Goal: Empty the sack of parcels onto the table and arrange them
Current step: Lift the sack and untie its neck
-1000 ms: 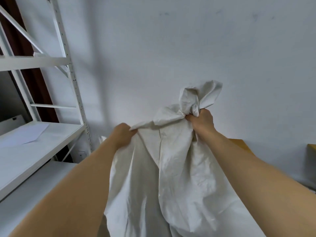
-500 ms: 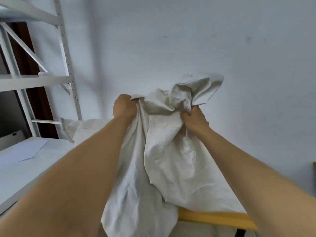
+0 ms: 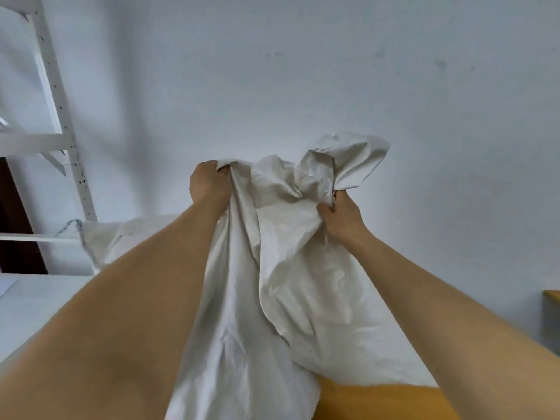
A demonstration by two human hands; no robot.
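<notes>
Head view: we see the white sack held up centre, contents hidden | left hand clenched on its top left edge, right hand gripping bunched cloth at right, both arms outstretched | yellow table edge near right, below the sack; white shelf rack far left; bare wall beyond.

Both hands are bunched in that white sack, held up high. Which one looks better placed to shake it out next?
Probably the right hand: its grip clamps the gathered corner of the sack, where most cloth hangs. The left hand only pinches an edge fold. No parcels are visible.
</notes>
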